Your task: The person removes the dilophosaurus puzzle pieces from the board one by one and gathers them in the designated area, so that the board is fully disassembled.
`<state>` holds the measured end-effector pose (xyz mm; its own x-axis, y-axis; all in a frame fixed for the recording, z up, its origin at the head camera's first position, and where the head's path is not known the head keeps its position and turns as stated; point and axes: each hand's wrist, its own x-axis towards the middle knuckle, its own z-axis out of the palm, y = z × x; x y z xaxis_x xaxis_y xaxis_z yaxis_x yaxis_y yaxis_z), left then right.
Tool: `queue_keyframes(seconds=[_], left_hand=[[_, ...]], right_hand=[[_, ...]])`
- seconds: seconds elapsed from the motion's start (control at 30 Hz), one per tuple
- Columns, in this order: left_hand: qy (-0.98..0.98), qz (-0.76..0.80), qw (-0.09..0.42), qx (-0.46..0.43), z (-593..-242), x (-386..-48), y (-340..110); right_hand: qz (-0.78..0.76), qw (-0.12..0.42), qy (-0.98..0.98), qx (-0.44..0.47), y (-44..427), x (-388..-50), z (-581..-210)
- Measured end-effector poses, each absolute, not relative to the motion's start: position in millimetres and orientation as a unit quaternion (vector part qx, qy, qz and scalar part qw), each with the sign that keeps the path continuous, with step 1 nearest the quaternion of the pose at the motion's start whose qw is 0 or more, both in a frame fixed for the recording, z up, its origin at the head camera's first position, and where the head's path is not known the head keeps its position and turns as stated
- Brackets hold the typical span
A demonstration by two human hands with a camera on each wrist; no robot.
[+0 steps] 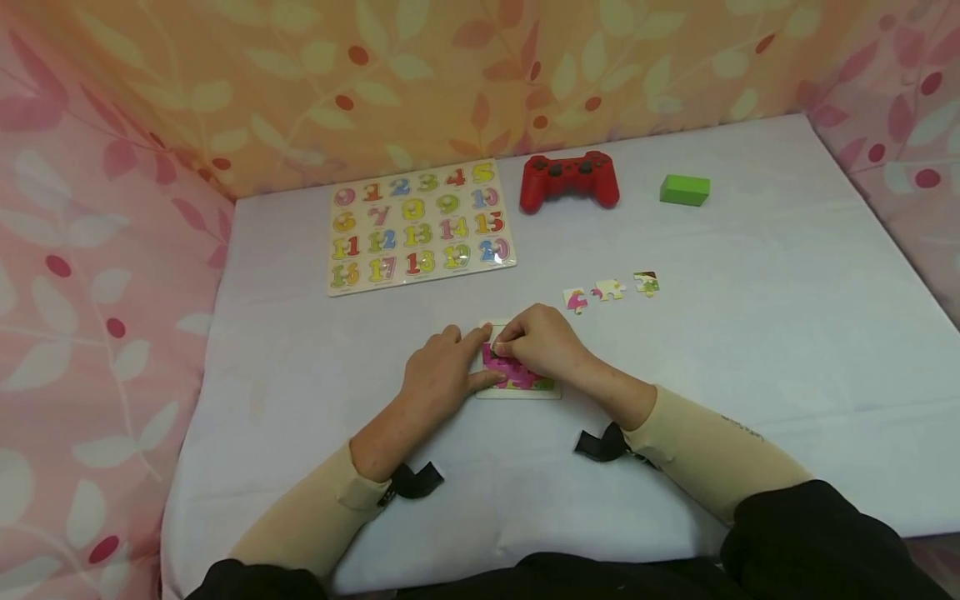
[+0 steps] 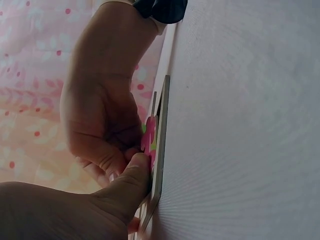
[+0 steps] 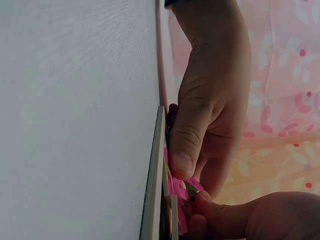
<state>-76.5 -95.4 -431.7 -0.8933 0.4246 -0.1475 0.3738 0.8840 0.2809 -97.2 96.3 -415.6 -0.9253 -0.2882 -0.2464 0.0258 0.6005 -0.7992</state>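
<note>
A small jigsaw puzzle in a pale frame [image 1: 519,395], with pink and green pieces in it, lies on the white table before me. My left hand [image 1: 441,371] rests at its left side, thumb and index finger stretched onto it. In the right wrist view the left thumb [image 3: 184,162] presses on the pink pieces. My right hand [image 1: 546,343] is over the puzzle's upper part and pinches a puzzle piece [image 3: 193,188] with pink and dark green on it. Fingers hide much of that piece. Three loose pieces, among them a pink one [image 1: 575,300], lie beyond the right hand.
A wooden number board [image 1: 422,279] lies at the back left. Next to it are a red game controller [image 1: 570,177] and a green block [image 1: 685,190] farther right. Flowered cloth [image 1: 450,92] hangs behind the white table [image 1: 750,333].
</note>
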Motion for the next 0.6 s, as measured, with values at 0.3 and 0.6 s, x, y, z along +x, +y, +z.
queue_keyframes(seconds=[0.3, 0.6], left_hand=[[0.964, 0.122, 0.109, 0.209, -429.7, -76.5, -93.4], [0.965, 0.122, 0.100, 0.208, -429.2, -76.4, -94.3]], right_hand=[[-0.439, 0.183, 0.877, -0.062, 97.1, -95.7, -413.4], [-0.451, 0.198, 0.869, -0.052, 97.4, -99.0, -412.7]])
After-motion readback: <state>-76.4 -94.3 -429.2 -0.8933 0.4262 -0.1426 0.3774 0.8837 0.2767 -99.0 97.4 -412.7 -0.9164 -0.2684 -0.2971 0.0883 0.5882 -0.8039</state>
